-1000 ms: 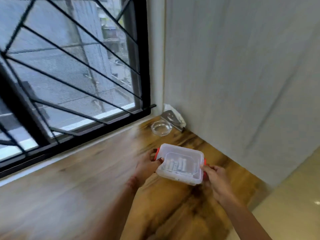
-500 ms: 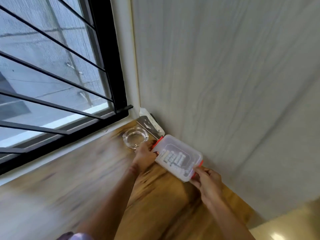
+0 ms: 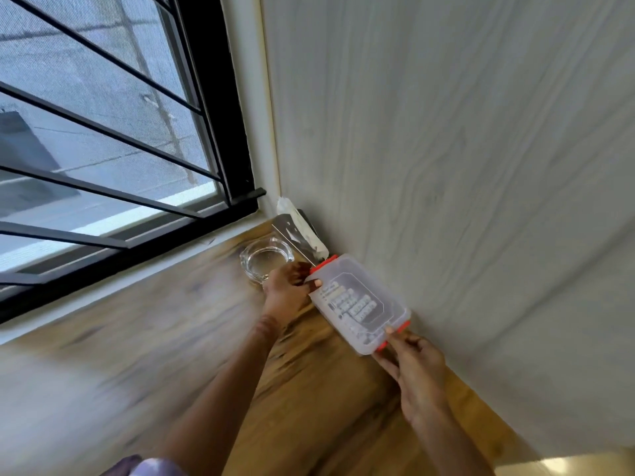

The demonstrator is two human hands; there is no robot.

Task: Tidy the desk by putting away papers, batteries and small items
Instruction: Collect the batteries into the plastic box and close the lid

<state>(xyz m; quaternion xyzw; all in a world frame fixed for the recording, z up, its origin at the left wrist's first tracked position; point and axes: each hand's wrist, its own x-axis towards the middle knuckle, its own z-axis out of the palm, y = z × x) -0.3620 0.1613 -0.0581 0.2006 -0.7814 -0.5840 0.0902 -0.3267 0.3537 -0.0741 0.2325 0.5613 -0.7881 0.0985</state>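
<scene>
**Battery box heads for the corner, both hands on it**

Starting far left of the box: the barred window [image 3: 103, 132], and below it a long stretch of wooden desk [image 3: 137, 355], blurred in this view. No loose papers or stray batteries show on it, though the blur hides fine detail.

Closer in, just left of the box, sits a clear glass dish [image 3: 266, 261]. It looks empty. Behind it, off the box's far end, a flat metal piece and a white wrapped bundle [image 3: 299, 231] are tucked into the corner; what they are I cannot tell.

Now the left hand [image 3: 287, 288]: fingers curled round the box's far end, right at the red clip [image 3: 323, 262]. A firm grasp.

The box [image 3: 360, 304] itself is clear plastic with the lid on, and rows of pale batteries [image 3: 357, 305] lie inside. It is angled along the wall [image 3: 481, 166], touching it or very nearly. Whether its base is down on the desk I cannot say.

At the box's near end, the right hand [image 3: 415, 365] pinches the corner by the second red clip, thumb on the lid.

Judgement: the battery job looks almost done — collected and lidded, with only the parking left. Whether both clips are snapped I cannot tell. The papers are out of sight, so that part is an open question.
</scene>
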